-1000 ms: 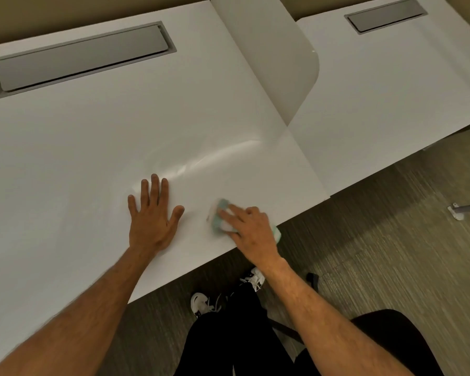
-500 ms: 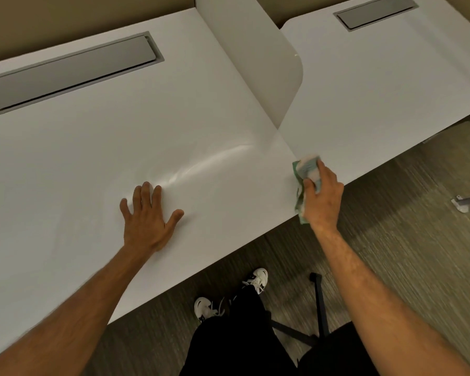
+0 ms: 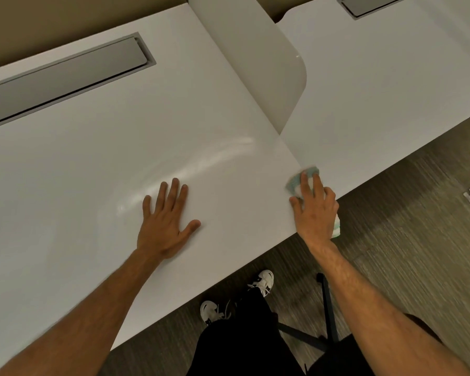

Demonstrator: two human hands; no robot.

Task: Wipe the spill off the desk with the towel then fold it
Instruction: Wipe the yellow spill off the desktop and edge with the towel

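R hand (image 3: 314,210) back down on counter (image 3: 92,158) edge since 0.5 s ago, fingers pressing towel (image 3: 293,183) flat. L hand (image 3: 164,221) unmoved, splayed, holding nothing. Wiping ongoing; fold pending.

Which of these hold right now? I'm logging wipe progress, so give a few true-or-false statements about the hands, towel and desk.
1. The left hand lies flat on the desk. True.
2. The right hand presses the towel near the desk's front edge. True.
3. The towel is neatly folded and set aside. False: it is bunched under the right hand.
4. Both hands grip the towel. False: only the right hand touches it.
5. A divider panel stands between two desktops. True.
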